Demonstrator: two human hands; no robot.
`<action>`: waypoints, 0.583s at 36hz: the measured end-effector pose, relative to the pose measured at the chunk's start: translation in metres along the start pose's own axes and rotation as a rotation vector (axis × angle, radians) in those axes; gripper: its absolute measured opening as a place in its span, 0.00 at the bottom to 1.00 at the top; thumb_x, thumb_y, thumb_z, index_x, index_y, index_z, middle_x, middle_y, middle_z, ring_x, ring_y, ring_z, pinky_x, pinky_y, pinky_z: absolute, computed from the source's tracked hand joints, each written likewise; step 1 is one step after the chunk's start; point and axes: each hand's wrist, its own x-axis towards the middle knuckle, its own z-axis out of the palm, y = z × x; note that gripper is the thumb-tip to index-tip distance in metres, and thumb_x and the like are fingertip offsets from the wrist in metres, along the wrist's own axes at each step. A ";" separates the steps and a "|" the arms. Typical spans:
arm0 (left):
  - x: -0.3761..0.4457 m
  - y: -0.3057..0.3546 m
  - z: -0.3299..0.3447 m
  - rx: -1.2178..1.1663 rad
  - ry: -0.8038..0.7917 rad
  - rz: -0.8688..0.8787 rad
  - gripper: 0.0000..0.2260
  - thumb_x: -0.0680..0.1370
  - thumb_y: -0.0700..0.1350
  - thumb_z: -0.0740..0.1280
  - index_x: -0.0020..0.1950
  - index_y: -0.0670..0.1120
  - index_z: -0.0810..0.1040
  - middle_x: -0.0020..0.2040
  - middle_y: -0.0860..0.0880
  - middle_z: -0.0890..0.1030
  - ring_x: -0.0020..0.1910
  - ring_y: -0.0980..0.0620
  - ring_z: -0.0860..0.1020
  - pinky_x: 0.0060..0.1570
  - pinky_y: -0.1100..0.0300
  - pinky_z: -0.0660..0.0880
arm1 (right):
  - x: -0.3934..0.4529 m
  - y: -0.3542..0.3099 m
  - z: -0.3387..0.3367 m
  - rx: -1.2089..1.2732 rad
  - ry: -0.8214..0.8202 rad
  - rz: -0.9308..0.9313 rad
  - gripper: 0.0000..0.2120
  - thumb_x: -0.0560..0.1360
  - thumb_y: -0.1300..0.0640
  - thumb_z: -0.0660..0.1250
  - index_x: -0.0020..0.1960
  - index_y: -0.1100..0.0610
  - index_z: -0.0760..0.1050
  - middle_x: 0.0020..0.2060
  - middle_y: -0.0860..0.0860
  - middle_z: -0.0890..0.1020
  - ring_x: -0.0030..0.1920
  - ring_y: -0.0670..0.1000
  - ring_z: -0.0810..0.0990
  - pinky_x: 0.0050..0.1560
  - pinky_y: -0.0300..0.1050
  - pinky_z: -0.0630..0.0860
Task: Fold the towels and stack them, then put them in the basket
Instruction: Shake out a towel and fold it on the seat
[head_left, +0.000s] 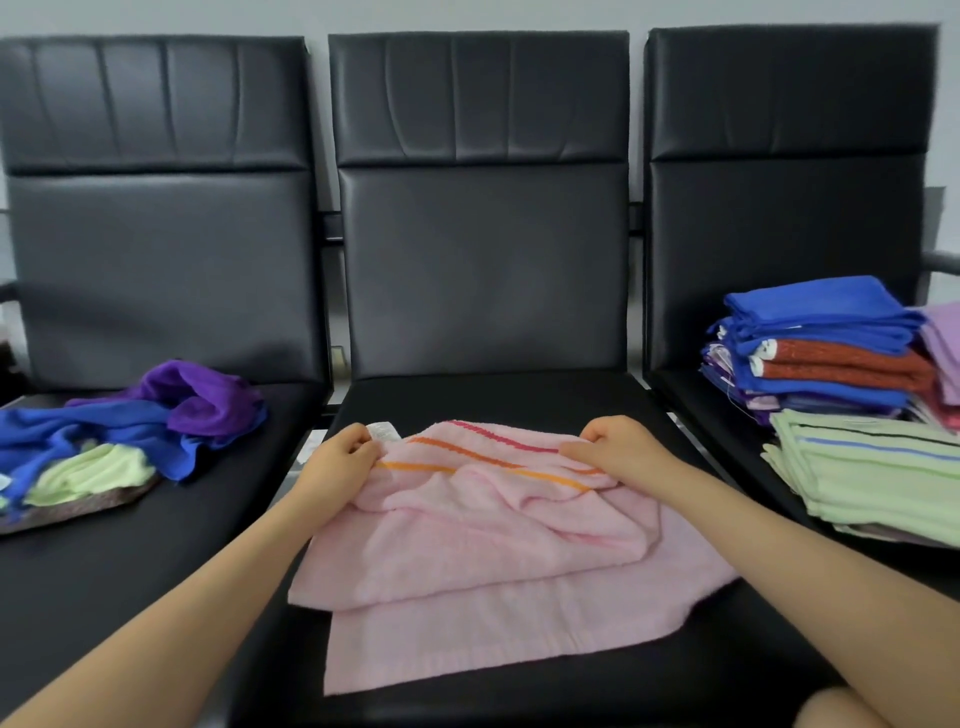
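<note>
A pink towel with orange and red stripes lies rumpled on the middle black seat, partly doubled over itself. My left hand pinches its far left corner beside a white label. My right hand pinches the far right corner along the striped edge. A loose heap of blue, purple and light green towels fills a shallow woven basket on the left seat. Folded towels sit on the right seat: a blue and rust-red stack and a light green striped stack.
Three black padded chairs stand in a row against a pale wall. The backrests rise just behind the seats. A lilac and pink folded pile sits at the far right edge. A chair armrest juts out at the right.
</note>
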 end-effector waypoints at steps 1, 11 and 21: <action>0.000 0.001 0.000 -0.038 0.033 -0.011 0.10 0.78 0.41 0.60 0.37 0.44 0.70 0.33 0.49 0.73 0.36 0.50 0.69 0.37 0.56 0.65 | 0.000 0.001 -0.002 0.008 -0.022 0.025 0.18 0.72 0.49 0.72 0.43 0.66 0.78 0.35 0.53 0.76 0.37 0.49 0.73 0.37 0.43 0.68; 0.000 0.007 -0.012 -0.122 0.103 -0.008 0.10 0.80 0.41 0.55 0.40 0.42 0.70 0.36 0.45 0.71 0.37 0.48 0.69 0.36 0.54 0.63 | -0.005 0.002 -0.008 0.811 -0.094 0.041 0.03 0.74 0.63 0.70 0.42 0.59 0.78 0.35 0.54 0.80 0.39 0.52 0.78 0.41 0.44 0.73; 0.008 0.016 -0.015 -0.303 -0.134 -0.100 0.11 0.77 0.48 0.69 0.42 0.41 0.83 0.36 0.45 0.83 0.36 0.49 0.80 0.43 0.56 0.77 | 0.018 0.008 -0.016 1.065 -0.062 0.193 0.26 0.65 0.55 0.76 0.59 0.67 0.79 0.54 0.65 0.81 0.54 0.61 0.81 0.59 0.55 0.76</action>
